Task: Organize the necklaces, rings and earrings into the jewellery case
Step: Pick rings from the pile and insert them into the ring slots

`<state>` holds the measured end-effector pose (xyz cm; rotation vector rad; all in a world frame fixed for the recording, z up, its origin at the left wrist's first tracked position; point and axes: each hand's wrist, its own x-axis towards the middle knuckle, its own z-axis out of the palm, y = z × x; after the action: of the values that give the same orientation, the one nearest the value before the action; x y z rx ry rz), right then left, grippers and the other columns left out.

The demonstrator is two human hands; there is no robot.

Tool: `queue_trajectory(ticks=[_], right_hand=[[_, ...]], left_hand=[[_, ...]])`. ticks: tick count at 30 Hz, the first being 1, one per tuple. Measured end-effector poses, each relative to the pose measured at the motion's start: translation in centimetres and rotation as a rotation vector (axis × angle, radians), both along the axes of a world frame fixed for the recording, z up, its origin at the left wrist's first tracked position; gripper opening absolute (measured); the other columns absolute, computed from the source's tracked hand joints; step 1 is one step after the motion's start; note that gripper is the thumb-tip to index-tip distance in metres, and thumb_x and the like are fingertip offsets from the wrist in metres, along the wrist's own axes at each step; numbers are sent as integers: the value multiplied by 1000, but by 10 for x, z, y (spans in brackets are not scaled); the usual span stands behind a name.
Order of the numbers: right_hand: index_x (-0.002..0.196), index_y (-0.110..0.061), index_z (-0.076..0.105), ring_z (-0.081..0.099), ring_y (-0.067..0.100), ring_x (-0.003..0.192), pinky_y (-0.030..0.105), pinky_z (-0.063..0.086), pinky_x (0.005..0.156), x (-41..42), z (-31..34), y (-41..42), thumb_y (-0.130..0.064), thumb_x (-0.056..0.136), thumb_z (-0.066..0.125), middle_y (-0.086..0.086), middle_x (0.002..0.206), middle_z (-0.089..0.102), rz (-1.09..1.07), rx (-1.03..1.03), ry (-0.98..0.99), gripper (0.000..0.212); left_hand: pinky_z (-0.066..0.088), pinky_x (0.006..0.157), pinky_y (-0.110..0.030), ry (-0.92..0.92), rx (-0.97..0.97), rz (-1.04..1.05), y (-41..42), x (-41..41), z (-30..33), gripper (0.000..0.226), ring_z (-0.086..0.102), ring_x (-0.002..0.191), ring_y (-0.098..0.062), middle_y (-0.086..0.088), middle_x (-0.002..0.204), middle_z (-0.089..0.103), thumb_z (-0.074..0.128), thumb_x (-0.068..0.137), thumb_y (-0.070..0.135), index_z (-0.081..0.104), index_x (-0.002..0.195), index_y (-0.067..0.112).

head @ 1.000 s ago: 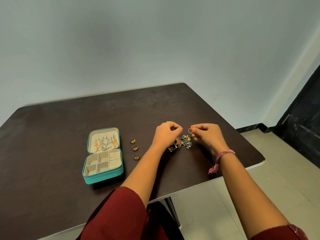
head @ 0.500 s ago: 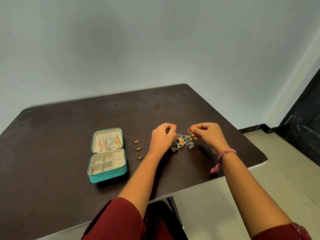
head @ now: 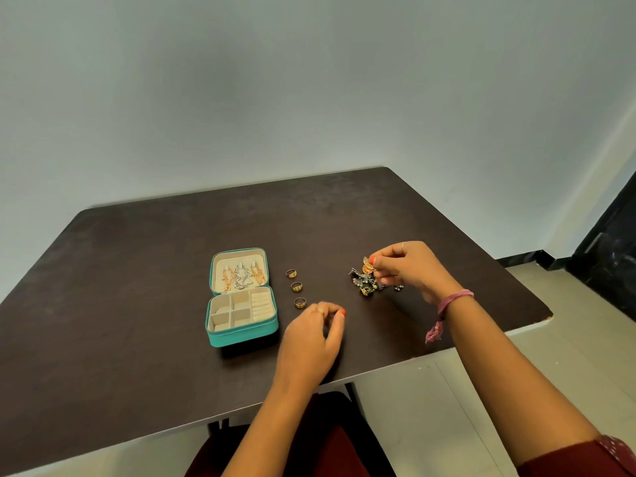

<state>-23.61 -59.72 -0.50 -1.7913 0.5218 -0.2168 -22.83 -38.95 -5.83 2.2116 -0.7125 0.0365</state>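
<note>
A plain grey wall backs a dark brown table [head: 172, 304], on which all items lie. The teal jewellery case [head: 241, 297] stands open left of centre: necklaces [head: 241, 277] already hang in its lid, while the tray compartments and ring rolls appear unfilled. Three gold rings [head: 296, 286] lie in a line just beside the case, on the table, not yet stowed. A heap of earrings [head: 370, 284] lies well to the right of the rings, unsorted. Judgement: necklaces done; rings and earrings outstanding. The right hand [head: 407, 266] pinches a gold earring [head: 367, 265] between thumb and fingertips, raised just above the heap. The left hand [head: 311, 333] is loosely curled, thumb and forefinger close together near the nearest ring; whether it holds anything cannot be told. Compared with half a second earlier, the left hand has left the heap and moved toward the rings; the right remains at the heap.
</note>
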Motion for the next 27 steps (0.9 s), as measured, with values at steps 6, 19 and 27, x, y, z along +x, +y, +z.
queue_trajectory(ticks=[6, 19, 27], right_hand=[[87, -6, 72, 67, 11, 67, 21, 56, 62, 7, 5, 43, -9, 85, 68, 9, 79, 72, 194, -9, 103, 5], [88, -12, 75, 68, 13, 75, 19, 57, 64, 16, -29, 97, -15, 85, 67, 9, 89, 74, 296, -271, 178, 9], [88, -18, 71, 62, 8, 61, 15, 45, 50, 15, -15, 64, -12, 87, 63, 5, 74, 69, 59, -236, -138, 10]], left_hand=[[44, 64, -26, -150, 162, 52, 35, -8, -9, 23, 54, 70, -8, 8, 73, 58, 46, 95, 38, 63, 87, 24], [37, 54, -26, -242, 146, 72, 47, -12, -16, 23, 44, 57, -8, 9, 59, 45, 47, 89, 36, 56, 71, 25], [35, 58, -19, -157, 116, 44, 50, -14, -12, 17, 47, 63, -9, 10, 63, 48, 52, 92, 33, 60, 78, 27]])
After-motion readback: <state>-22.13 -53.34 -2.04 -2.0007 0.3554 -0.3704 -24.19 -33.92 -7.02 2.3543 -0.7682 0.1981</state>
